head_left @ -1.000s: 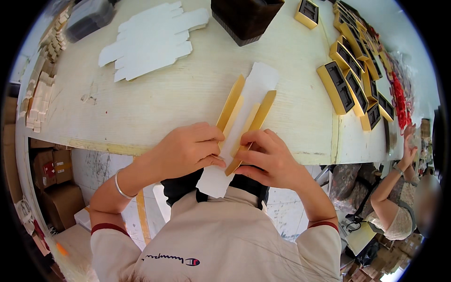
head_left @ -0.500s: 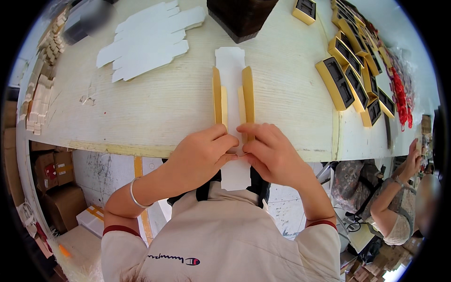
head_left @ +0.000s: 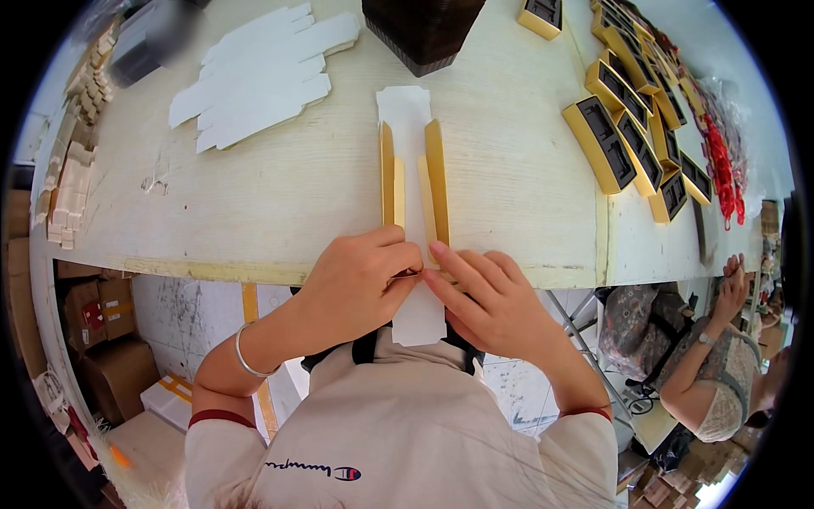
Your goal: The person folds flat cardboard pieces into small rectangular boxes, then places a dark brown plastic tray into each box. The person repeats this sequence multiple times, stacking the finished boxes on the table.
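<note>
Partly folded white-and-gold carton (head_left: 412,195) straddling the table's near edge (head_left: 212,271); left hand (head_left: 365,267) pinches its near left side, right hand (head_left: 496,301) rests loosely spread against the right; probably light, thin, easily creased card, best held by its gold walls (head_left: 436,174); room left and right, dark bin (head_left: 421,32) beyond

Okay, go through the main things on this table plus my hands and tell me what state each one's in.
Box blank: partly folded, long gold sides raised, far end unfolded
Left hand: pinching the blank
Right hand: fingers extended, touching the blank
White card: flat, unfolded
Gold boxes: open-topped, black inserts showing
Dark brown container: partly out of view, contents unclear
</note>
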### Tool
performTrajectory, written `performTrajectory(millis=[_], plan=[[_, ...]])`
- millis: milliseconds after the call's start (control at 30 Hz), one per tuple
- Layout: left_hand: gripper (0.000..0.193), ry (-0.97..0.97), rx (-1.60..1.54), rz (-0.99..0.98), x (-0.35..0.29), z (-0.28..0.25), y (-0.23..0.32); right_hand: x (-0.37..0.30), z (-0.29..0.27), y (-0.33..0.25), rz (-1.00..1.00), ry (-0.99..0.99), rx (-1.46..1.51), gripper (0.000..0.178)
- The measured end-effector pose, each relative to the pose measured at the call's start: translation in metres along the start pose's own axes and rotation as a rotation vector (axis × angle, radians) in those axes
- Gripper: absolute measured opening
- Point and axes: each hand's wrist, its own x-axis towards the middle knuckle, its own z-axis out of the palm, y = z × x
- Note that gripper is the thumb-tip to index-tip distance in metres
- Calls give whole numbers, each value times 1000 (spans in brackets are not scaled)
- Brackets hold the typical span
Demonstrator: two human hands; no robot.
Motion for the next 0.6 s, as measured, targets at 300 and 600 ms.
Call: performTrajectory(millis=[300,600], plan=[[29,-218,-480,-181,4,-24,5,7,19,7,118,283,384,34],[26,149,-412,34,-6,18,-9,11,31,-1,385,443,531,43]])
